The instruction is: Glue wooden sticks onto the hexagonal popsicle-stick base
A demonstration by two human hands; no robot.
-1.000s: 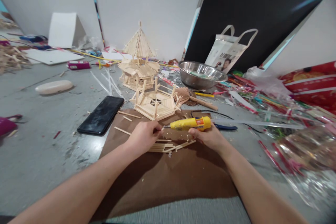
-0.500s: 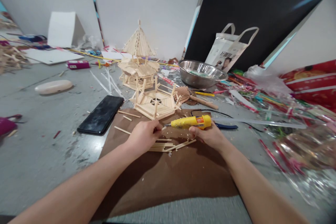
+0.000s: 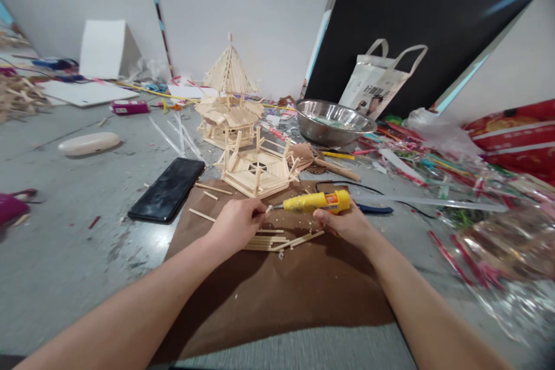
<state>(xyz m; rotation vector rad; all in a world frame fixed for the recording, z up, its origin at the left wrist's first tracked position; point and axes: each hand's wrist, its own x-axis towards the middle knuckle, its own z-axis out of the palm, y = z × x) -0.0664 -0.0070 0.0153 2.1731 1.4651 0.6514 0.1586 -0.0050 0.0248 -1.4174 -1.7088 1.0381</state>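
Toward the left edge of the table I have a white oval case. Next comes a black phone, lying aslant just outside the left edge of my brown sheet. Beyond the sheet's far edge stands a stick pavilion with a pointed roof. In front of it my left hand pinches a short wooden stick, only its tip showing past my finger and thumb. A hexagonal stick frame sits across the sheet's far edge, and loose sticks lie around the middle of the sheet, close to my left wrist. I have the yellow glue gun above the sheet, nozzle aimed left, right at the stick's tip; whether they touch I cannot tell. A steel bowl stands past the far edge. My right hand has its grip around the gun's handle. Near the sheet's far right corner lies a blue-handled tool, and clear wrapping crowds toward the table's right edge.
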